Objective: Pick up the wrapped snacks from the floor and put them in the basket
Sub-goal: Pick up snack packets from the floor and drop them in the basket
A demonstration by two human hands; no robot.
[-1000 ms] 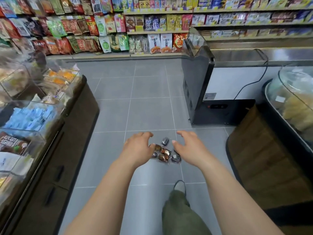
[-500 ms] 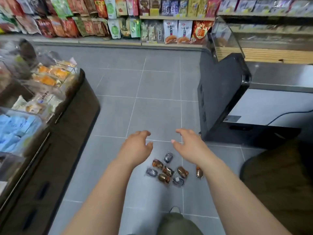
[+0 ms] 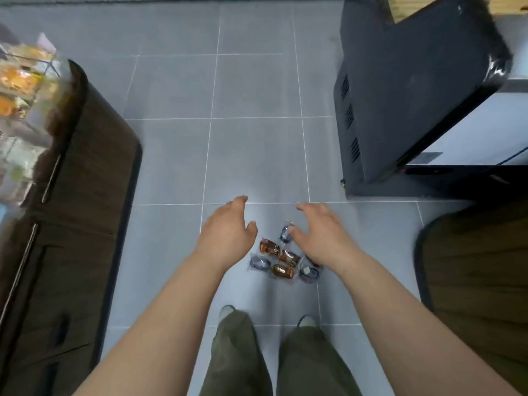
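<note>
— Where are the snacks?

— The small wrapped snacks (image 3: 285, 258) lie in a tight cluster on the grey tiled floor (image 3: 257, 155), just beyond the person's feet and between the two forearms. Three are brown-orange snacks (image 3: 281, 271) in shiny wrappers; the others are blue-grey snacks (image 3: 260, 263).

— And the hands?

— Both are palm down over the cluster. The left hand (image 3: 225, 230) hovers just left of it, fingers loosely spread, holding nothing. The right hand (image 3: 323, 232) is over the right edge, fingers spread wide and also empty. Its thumb lies across a blue-grey snack at the far end, and its wrist hides part of another. I cannot tell whether it touches them.

— What stands around?

— On the left, a dark wood-grain counter (image 3: 85, 195) carries clear plastic bins (image 3: 25, 81) of packaged goods, too blurred to read. Far right is a black chest freezer (image 3: 400, 95) with vent slots on its side. Near right is a dark brown rounded display stand (image 3: 480, 281). At the near edge are the person's olive green trousers (image 3: 237, 352) and the toes of two shoes (image 3: 227, 310).
</note>
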